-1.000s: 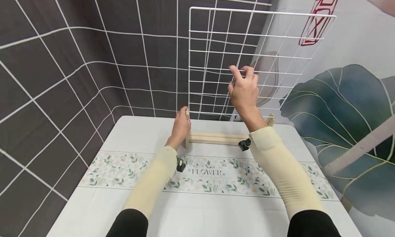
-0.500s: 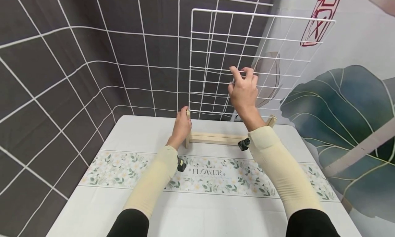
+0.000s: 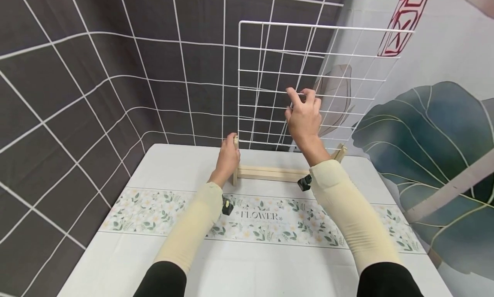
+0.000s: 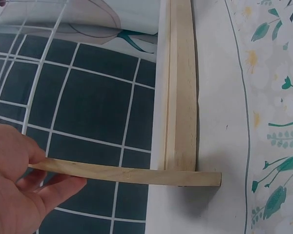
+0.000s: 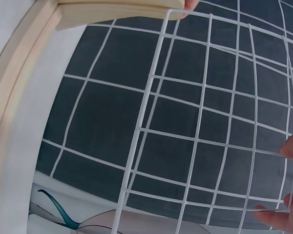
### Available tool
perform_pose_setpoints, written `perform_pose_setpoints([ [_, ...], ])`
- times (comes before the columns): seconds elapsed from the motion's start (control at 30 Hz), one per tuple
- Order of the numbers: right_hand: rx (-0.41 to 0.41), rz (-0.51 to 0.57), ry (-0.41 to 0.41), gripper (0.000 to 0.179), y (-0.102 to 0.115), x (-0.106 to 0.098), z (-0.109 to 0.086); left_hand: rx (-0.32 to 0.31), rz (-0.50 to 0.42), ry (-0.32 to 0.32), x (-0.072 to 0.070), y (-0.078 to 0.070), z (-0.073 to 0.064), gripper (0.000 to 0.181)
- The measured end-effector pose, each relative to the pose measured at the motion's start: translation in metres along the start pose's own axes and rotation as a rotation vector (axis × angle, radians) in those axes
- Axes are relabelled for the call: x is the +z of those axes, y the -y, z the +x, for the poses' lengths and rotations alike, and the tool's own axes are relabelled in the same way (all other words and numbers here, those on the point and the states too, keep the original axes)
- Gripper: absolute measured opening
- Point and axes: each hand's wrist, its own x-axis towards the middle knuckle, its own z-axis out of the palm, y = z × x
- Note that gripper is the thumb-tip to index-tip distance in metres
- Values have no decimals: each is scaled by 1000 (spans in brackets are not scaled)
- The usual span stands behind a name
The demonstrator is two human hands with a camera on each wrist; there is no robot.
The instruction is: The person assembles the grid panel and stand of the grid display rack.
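The wire grid (image 3: 308, 75) has dipped, right hand (image 3: 305, 119) gripping its middle, left hand (image 3: 226, 162) pinching wooden stand (image 3: 272, 174).

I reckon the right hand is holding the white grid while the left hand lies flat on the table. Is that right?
Not quite: the left hand isn't lying flat. The left wrist view shows it pinching one end of the wooden stand between thumb and fingers. The right hand is indeed holding the white grid.

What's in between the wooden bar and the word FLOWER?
In the head view, just tablecloth lies between the wooden bar and the word FLOWER: plain white, then printed leaves.
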Motion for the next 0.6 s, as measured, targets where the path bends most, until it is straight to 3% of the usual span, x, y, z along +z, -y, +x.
perform_pose_setpoints([
  [0.6,8,-19,62,47,-5,11,-11,5,21,4,-1,-3,-2,58],
])
